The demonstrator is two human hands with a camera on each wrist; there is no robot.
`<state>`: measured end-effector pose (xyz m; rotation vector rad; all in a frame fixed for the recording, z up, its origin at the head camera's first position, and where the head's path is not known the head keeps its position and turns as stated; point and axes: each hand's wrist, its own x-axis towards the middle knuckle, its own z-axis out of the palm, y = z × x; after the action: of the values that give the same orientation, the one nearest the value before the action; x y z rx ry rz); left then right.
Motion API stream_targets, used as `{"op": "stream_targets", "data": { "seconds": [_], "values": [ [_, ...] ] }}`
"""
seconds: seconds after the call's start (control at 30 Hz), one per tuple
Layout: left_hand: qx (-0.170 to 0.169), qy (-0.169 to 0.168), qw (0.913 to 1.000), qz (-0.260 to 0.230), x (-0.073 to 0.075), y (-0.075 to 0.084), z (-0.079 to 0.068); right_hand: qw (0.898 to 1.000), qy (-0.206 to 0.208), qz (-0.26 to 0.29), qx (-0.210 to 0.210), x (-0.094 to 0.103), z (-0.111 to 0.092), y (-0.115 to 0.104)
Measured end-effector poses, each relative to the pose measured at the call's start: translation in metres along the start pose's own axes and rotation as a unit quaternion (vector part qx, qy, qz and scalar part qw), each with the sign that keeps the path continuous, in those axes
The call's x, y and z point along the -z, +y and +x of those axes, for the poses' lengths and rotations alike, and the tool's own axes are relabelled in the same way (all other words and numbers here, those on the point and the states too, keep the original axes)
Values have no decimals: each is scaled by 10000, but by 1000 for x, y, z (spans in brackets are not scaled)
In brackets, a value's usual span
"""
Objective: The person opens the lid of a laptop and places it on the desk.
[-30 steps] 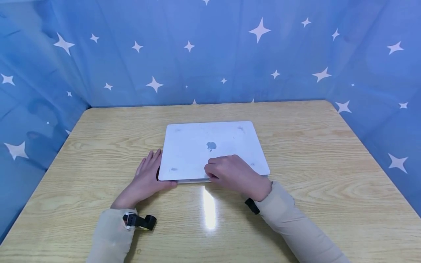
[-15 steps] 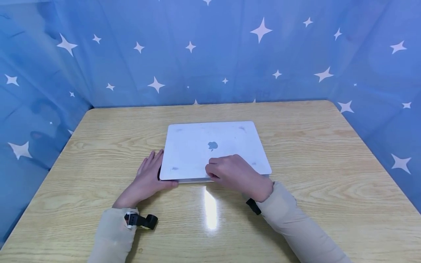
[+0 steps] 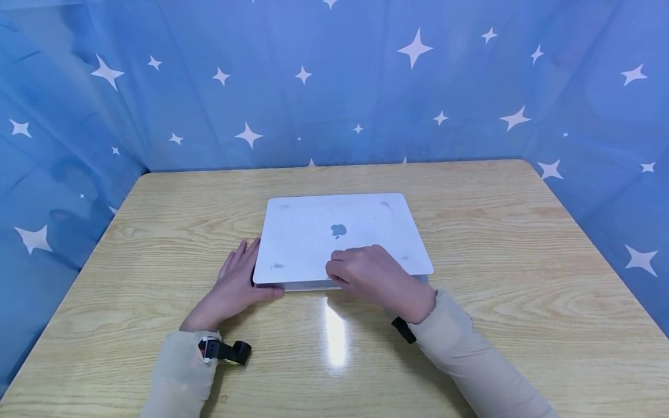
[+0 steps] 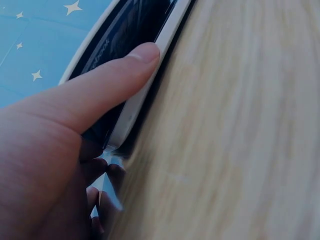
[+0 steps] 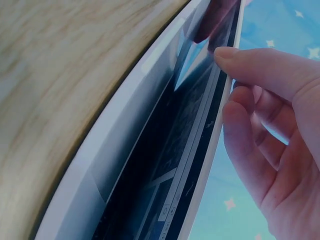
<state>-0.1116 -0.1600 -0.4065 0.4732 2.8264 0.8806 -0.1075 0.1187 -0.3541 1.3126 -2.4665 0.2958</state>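
Observation:
A silver laptop [image 3: 303, 238] with a dark apple logo lies in the middle of the table, its lid slightly raised along the near edge. My right hand [image 3: 373, 278] pinches the lid's near edge between thumb and fingers, close to the middle. In the right wrist view a lit screen [image 5: 200, 130] shows inside the narrow gap, above the laptop's base [image 5: 120, 125]. My left hand [image 3: 235, 287] lies at the near left corner, fingers straight along the side. Its thumb [image 4: 115, 80] rests on the base's front edge in the left wrist view. Most of the keyboard is hidden under the lid.
The wood-grain table [image 3: 502, 244] spreads around the laptop on all sides. A blue curtain [image 3: 334, 81] with white stars closes off the back and both sides. A black strap with a small camera [image 3: 237, 352] sits at the left wrist.
The lid's near edge has risen a little, so the gap above the base is wider. Right hand keeps its pinch on the lid; left hand stays at the corner.

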Motion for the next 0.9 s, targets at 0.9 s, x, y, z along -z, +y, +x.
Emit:
{"op": "stream_targets", "data": {
  "seconds": [0.9],
  "values": [
    [-121,76,9999,13,-1,1,0,9986,303,-386,-200,8,0,-8]
  ]
}}
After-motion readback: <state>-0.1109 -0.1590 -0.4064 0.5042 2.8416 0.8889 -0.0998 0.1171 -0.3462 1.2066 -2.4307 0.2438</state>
